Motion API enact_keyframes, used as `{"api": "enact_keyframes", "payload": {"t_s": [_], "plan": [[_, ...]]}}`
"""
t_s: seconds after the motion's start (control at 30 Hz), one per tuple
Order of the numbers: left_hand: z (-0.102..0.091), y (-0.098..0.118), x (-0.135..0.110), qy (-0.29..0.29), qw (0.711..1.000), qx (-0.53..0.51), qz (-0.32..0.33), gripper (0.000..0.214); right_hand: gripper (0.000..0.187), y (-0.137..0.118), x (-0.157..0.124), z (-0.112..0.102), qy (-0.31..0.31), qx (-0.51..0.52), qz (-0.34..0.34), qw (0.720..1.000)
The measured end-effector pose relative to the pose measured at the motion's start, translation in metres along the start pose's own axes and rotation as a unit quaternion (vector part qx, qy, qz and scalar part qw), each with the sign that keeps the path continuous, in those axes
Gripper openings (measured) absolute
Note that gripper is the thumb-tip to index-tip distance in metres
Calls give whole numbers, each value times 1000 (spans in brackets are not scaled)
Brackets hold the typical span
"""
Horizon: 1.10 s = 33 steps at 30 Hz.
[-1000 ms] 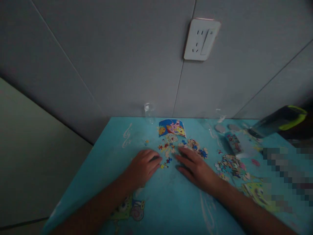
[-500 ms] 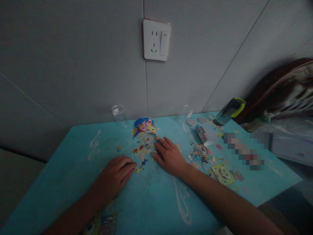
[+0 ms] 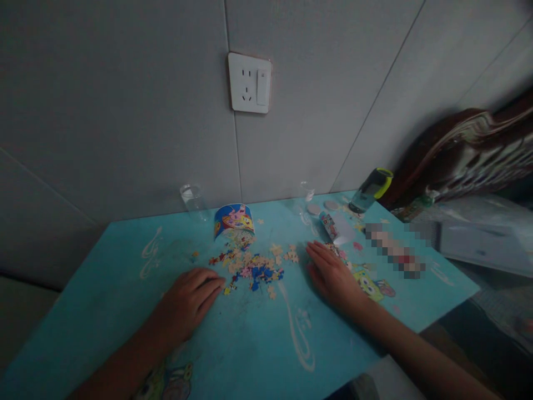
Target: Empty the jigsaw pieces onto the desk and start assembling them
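My left hand (image 3: 192, 297) rests on the blue table to the left of a loose pile of jigsaw pieces (image 3: 260, 272). Its fingers are loosely bent, with the tips beside a few yellow and blue pieces and nothing visibly held. My right hand (image 3: 333, 276) lies palm down to the right of that pile, fingers stretched out and holding nothing. Beyond its fingers is a second heap of pieces (image 3: 339, 253), partly covered by the hand. A curved cartoon picture sheet (image 3: 234, 218) stands behind the first pile.
A clear plastic jar (image 3: 194, 201) and another clear container (image 3: 307, 193) stand by the wall. Two round lids (image 3: 313, 209), a curled printed sheet (image 3: 336, 226) and a dark bottle with a lime-green loop (image 3: 370, 191) are at the right. The table (image 3: 125, 289) bears printed cartoon figures.
My right hand has moved right, away from the first pile, toward the second heap. More blue and beige pieces now show in the first pile. My left hand stays about still; the view has shifted.
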State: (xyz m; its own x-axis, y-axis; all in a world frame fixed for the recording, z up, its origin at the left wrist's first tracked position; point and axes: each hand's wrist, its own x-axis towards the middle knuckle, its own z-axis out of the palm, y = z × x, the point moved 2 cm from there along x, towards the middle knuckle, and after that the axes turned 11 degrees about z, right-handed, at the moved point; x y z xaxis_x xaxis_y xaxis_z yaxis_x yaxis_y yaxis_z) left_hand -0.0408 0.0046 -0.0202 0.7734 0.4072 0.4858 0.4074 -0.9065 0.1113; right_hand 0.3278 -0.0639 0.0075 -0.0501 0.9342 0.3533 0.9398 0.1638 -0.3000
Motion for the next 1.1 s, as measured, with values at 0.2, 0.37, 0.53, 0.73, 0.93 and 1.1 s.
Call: {"api": "enact_keyframes", "payload": {"t_s": [0.2,0.37,0.53,0.73,0.93,1.1], "plan": [[1,-2,-1,-12,1000,2,4,23,37,-12,8,13,-39,-53,-34,997],[1,-2,0,-25,1000,2,-3,24,33,-44,20,20,-72,-51,-37,995],[-2,2,3,-18,1000,-10,-6,21,28,-51,38,27,-80,-10,-35,996],[-2,2,4,-16,1000,-8,0,22,36,-50,61,38,-118,88,-42,988],[-2,4,4,-22,1000,-13,-3,22,16,-51,59,36,-115,123,-11,986],[-4,5,5,-28,999,-22,-15,20,41,-59,41,17,-142,135,-63,979]]}}
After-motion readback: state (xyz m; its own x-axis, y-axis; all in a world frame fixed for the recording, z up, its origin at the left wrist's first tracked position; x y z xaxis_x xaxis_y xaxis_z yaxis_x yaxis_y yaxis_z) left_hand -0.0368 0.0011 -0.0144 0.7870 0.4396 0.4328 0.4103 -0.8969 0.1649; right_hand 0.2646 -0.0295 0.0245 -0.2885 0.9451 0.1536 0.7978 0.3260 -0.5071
